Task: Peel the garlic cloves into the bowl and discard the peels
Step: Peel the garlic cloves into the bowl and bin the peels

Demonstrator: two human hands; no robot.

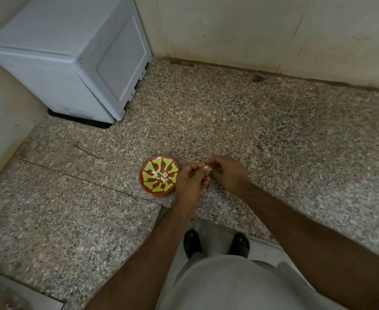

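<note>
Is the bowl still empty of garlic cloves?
No. Several pale peeled cloves lie in the middle of the red and green bowl, while both hands pinch another clove just right of it.

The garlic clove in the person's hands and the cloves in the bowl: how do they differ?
The clove in hand is pinched between the left hand and right hand, above the counter; the cloves in the bowl lie loose in the middle of the bowl. The clove in hand is single; the cloves in the bowl are several. All look pale.
</note>
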